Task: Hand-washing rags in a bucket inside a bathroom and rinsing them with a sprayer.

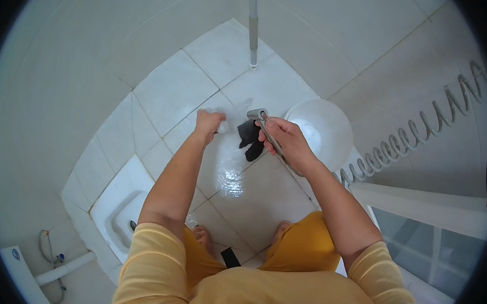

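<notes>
My right hand [288, 140] is wrapped around the handle of a metal handheld bidet sprayer [257, 113]. Its head points toward the left, above the tiled floor. Just below the sprayer, black pieces of fabric [248, 134] lie on the wet tiles, partly covered by my right hand and the sprayer. To the left, my left hand [208, 122] closes on a whitish, translucent item [223, 123]; whether it is thin plastic or wet cloth is unclear. Water glistens on the floor [231, 180] between my arms.
A white plastic tub [322, 129] stands right of my right hand. The sprayer's coiled hose [399, 142] stretches to the upper right. A squat toilet [119, 203] is set in the floor at left. A vertical pipe [253, 31] meets the floor ahead. A white framed panel [428, 205] borders the right.
</notes>
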Tool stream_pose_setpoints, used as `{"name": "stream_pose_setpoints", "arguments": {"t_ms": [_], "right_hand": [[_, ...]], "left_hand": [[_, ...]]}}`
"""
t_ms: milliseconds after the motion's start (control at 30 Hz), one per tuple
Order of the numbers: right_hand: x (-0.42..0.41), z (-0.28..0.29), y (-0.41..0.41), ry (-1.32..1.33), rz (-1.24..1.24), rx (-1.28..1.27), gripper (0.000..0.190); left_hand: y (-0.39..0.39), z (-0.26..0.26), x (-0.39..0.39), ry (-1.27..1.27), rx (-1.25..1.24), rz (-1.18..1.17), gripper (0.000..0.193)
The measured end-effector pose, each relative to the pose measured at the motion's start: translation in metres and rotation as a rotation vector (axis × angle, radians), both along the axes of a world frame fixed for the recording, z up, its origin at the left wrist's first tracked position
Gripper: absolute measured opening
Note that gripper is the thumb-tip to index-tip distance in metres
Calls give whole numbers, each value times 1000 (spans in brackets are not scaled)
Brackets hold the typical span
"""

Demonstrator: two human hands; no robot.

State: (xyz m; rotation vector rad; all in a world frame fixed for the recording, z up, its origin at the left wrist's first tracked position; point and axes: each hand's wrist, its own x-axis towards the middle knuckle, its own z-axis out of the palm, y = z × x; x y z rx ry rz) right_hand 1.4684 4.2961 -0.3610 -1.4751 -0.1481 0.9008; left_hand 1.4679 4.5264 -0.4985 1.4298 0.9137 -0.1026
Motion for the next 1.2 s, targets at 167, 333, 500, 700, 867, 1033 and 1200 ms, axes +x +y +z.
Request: {"name": "stream_pose_setpoints", "arguments": {"t_ms": [167,333,500,700,867,1033,1200], "right_hand": [[-4,-4,2,30,43,9,37],[-3,-10,-5,17,104,10,36],[0,-7,-9,1,112,-6,36],[2,-5,-15,7,72,14,35],[7,-12,-30,-12,75,36,33],[7,-9,-72,-80,93,37,30],[0,3,-108,3,-23,126,30]], "left_hand": [[6,-12,-20,159,-308,108,16],[-11,-12,-22,106,-610,111,16],[-17,-4,-16,-65,-461,12,33],[-20,1,-14,-185,-458,75,66],[-32,28,-22,-209,-365,-146,74],[-30,45,-18,-46,-286,-243,76],[-39,42,-7,75,-41,-504,71]]}}
